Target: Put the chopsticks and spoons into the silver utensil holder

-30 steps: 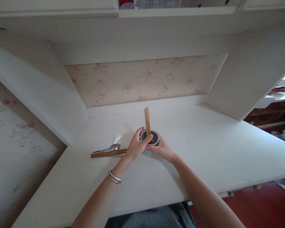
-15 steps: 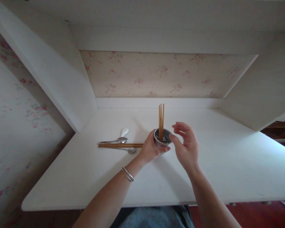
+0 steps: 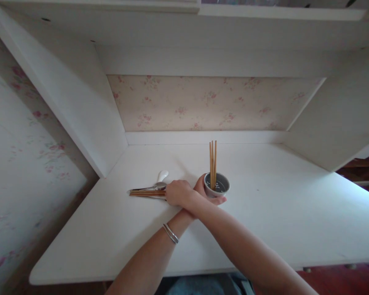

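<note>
Head camera: left of the cup (image 3: 222, 190), the right hand (image 3: 178, 192) is covering part of the lying chopsticks (image 3: 148, 193); whether its fingers are clamping, I cannot tell. The left hand (image 3: 200, 187) is clasping the cup's side. The chopsticks are looking light, stiff, slippery, suiting a mid-length pinch. Behind-left of the cup, a white utensil (image 3: 162, 175) is lying.

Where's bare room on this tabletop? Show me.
Widest: right of the cup, toward the right side panel. Also: behind the cup, before the back ledge; front-left corner, outside the left forearm. Crowded: left of the cup, where right hand, lying chopsticks and spoons bunch.
</note>
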Tool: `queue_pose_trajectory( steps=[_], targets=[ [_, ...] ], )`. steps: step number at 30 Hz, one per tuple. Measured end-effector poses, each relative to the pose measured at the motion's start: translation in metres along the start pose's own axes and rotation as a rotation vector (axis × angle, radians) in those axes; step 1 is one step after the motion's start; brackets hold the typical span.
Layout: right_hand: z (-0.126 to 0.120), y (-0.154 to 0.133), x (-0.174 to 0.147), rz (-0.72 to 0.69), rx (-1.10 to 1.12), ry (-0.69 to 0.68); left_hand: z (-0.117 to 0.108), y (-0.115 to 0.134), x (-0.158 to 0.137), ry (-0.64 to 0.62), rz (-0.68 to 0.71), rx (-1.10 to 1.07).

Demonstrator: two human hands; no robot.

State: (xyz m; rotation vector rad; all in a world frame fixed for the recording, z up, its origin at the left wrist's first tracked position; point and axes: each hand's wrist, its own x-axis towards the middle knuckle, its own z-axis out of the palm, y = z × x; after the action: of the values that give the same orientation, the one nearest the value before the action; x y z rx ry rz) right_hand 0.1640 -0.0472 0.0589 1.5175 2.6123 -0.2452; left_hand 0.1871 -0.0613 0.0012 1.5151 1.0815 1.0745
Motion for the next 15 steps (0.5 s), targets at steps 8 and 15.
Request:
queue_pose_trajectory(
  steps=[8,15],
  targets=[
    [0.004,-0.004,-0.006,0.049,-0.018,0.068,0.003,-0.001,0.000,-0.004,0.074,0.068],
    [-0.009,0.000,-0.017,0.101,0.089,0.193,0.004,-0.007,0.001,0.001,0.073,-0.019]
  ],
)
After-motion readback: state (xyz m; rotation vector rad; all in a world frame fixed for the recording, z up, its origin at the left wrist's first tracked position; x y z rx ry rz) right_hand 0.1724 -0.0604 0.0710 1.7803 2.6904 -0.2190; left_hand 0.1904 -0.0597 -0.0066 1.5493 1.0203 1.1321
